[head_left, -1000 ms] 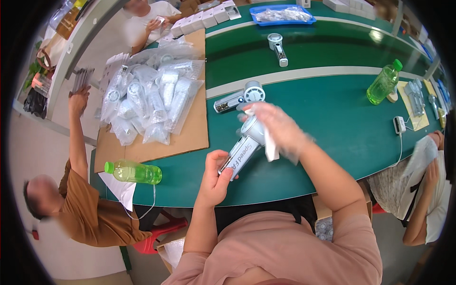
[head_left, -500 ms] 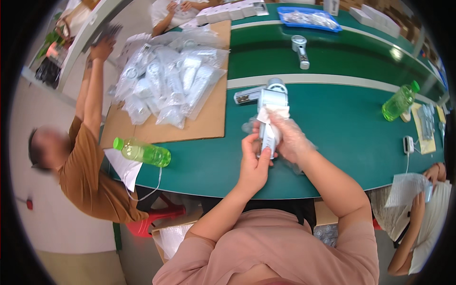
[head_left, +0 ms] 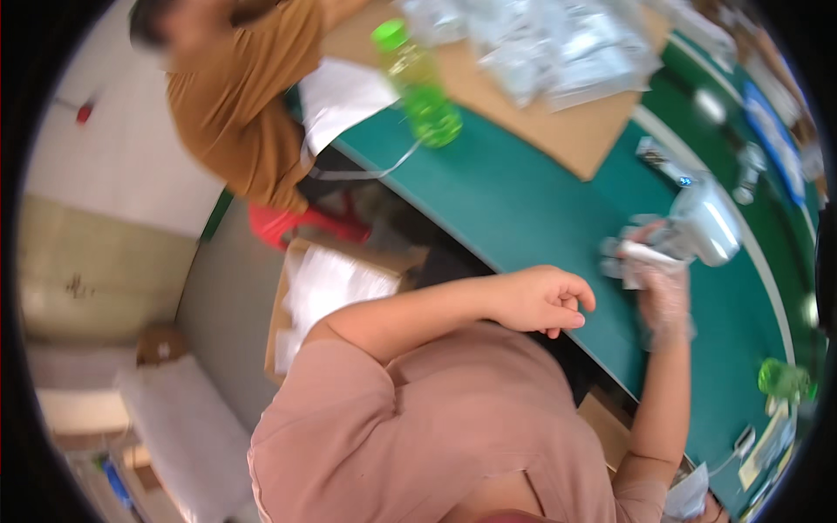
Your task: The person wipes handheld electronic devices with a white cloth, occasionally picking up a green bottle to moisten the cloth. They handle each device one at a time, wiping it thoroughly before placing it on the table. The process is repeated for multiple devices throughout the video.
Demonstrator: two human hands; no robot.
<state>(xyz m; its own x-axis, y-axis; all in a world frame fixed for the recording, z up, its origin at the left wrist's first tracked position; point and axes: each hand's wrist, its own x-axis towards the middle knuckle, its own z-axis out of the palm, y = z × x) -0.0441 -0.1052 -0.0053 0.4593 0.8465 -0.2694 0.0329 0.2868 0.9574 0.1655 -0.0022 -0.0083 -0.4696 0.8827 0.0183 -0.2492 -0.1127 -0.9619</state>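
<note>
My right hand (head_left: 660,283), in a clear plastic glove, grips a pale grey handheld device (head_left: 708,225) with a large rounded head. A folded white cloth or paper (head_left: 652,254) is pressed in the same hand against the device's handle, which is mostly hidden. My bare left hand (head_left: 547,301) hangs in front of my body near the table edge, fingers loosely curled with a gap at the thumb, nothing visible in it. Just beyond the held device, a second grey handle-shaped piece (head_left: 660,159) lies on the green table (head_left: 523,205). Motion blurs the view.
A cardboard sheet (head_left: 584,144) bears bagged parts (head_left: 558,48). Near it stands a green bottle (head_left: 423,87); another green bottle (head_left: 780,381) lies right. On the floor is an open carton (head_left: 281,318) with white plastic. A co-worker in a brown shirt (head_left: 244,96) sits left beside a red stool (head_left: 327,225).
The view has swung left and down toward the floor carton. My left hand has let go of the device and moved back toward my body; my right hand keeps the device and the white cloth.
</note>
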